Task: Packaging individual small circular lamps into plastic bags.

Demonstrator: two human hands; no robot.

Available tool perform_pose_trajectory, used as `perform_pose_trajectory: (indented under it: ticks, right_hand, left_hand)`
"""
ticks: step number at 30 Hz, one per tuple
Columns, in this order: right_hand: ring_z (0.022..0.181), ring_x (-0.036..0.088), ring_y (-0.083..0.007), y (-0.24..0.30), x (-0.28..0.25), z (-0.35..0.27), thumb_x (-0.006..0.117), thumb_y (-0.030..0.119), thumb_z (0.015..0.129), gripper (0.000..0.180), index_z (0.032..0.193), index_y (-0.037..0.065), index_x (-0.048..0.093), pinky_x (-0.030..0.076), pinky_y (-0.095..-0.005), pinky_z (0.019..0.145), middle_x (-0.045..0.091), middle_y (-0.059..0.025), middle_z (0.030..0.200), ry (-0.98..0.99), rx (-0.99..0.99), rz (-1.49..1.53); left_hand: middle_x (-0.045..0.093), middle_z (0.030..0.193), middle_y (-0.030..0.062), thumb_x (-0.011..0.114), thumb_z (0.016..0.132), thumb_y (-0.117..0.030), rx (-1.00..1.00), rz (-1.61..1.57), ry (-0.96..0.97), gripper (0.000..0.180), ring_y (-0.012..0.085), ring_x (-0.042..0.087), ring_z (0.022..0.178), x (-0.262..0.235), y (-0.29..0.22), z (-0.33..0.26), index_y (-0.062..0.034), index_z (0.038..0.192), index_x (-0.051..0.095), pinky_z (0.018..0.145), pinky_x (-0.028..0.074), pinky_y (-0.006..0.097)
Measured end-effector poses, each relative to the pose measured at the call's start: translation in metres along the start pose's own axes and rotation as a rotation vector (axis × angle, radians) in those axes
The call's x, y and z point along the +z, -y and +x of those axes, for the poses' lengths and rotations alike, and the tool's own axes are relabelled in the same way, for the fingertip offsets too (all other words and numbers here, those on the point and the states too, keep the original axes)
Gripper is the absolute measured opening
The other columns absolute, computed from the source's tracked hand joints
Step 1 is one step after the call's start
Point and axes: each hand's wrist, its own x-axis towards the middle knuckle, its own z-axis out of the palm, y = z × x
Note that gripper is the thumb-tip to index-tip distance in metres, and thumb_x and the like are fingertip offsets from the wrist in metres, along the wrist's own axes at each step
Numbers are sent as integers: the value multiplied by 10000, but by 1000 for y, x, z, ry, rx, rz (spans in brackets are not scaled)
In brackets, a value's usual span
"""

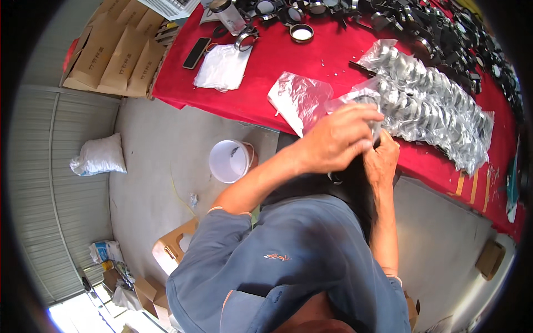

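Both hands are close together at the near edge of the red-covered table, working at a clear plastic bag point(355, 99). A dark, curved item seems to be inside it, mostly hidden by film and fingers. My left hand point(337, 140) reaches over the bag with bent fingers, gripping its near side. Just right of it, my right hand point(382, 159) is closed, thumb and forefinger pinching the bag's lower end. To the left of the hands lies a loose, flat clear bag point(300, 100). Rows of bagged round parts point(427, 108) lie right of the hands.
Black ring-shaped parts point(388, 22) are heaped along the table's far side. At the left lie a phone point(196, 54), a stack of flat bags point(223, 66) and a jar point(229, 19). A white bucket point(229, 161) stands on the floor, with cardboard boxes point(114, 58) beyond.
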Motion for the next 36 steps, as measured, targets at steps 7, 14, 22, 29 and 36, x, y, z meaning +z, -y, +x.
perform_pose_trajectory:
  ticks: [7,14,22,29,36]
  right_hand:
    - [720,598,-255,2,20,6,762,256,996,315,927,-31,651,479,-394,672,604,-115,814,-259,-205,148]
    - [802,660,-371,16,34,3,718,13,828,166,987,-5,672,517,-439,712,635,-157,887,-169,-267,108]
    - [989,629,-456,18,43,2,617,-34,792,461,1253,-19,598,540,-487,860,613,-232,1087,84,-401,173]
    - [1105,670,-375,32,40,14,688,-22,863,450,1297,-16,565,541,-425,971,615,-230,1259,-52,-221,216]
    - [912,717,-318,-33,12,-9,716,-19,881,97,969,1,684,579,-397,824,721,-144,977,-268,-329,-20]
  left_hand:
    - [742,1139,127,740,983,-93,-351,-74,-431,119,238,699,1072,18,-9,-47,-8,1058,771,944,563,363]
    - [723,1178,102,851,935,-233,-734,-800,-347,527,155,709,1029,18,16,-50,60,1318,637,923,585,299]
    - [655,1234,61,773,902,-1,-689,-765,-316,388,154,643,1151,10,14,-45,4,1268,641,1038,529,350]
    - [656,1210,100,720,975,-29,-584,-610,-478,340,155,643,1098,5,46,-16,5,1260,537,964,546,298]
    - [724,1056,223,796,914,-229,-496,300,-217,404,340,724,948,-45,124,65,11,1192,628,850,560,422]
